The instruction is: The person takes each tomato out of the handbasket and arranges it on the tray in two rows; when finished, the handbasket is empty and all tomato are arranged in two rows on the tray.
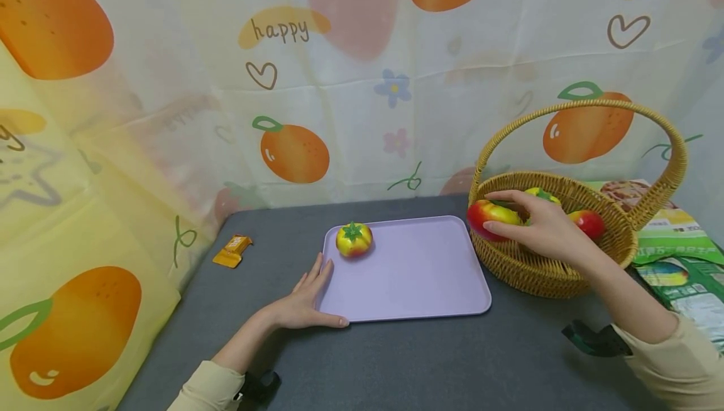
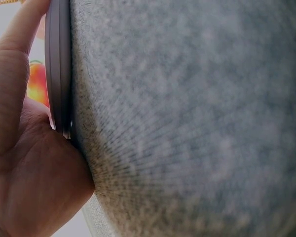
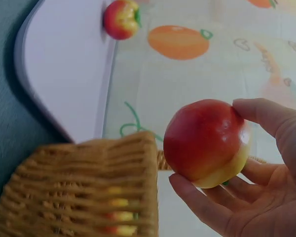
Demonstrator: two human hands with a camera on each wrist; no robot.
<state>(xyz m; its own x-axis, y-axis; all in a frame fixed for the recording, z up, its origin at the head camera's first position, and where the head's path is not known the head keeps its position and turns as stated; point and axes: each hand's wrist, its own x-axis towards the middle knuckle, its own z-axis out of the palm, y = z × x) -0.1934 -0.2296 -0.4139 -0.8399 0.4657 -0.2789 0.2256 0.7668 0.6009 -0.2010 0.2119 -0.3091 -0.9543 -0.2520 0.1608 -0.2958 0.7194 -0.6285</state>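
Note:
My right hand (image 1: 540, 225) grips a red and yellow toy fruit (image 1: 491, 217) (image 3: 205, 143) just above the left rim of the wicker basket (image 1: 565, 266) (image 3: 84, 192). More toy fruits, one red (image 1: 588, 222) and one yellow-green (image 1: 542, 195), lie inside the basket. A lilac tray (image 1: 418, 279) (image 3: 64, 69) lies in the middle of the grey table. On its far left corner sits a yellow-red toy tomato (image 1: 354, 239) (image 3: 120, 19) with a green stem. My left hand (image 1: 308, 301) rests flat against the tray's near left corner (image 2: 59, 69), fingers straight.
A small orange wrapper (image 1: 232, 251) lies on the grey table (image 1: 396, 367) to the left. Green printed packets (image 1: 679, 260) lie right of the basket. Fruit-patterned cloth (image 1: 339, 84) walls the back and left sides.

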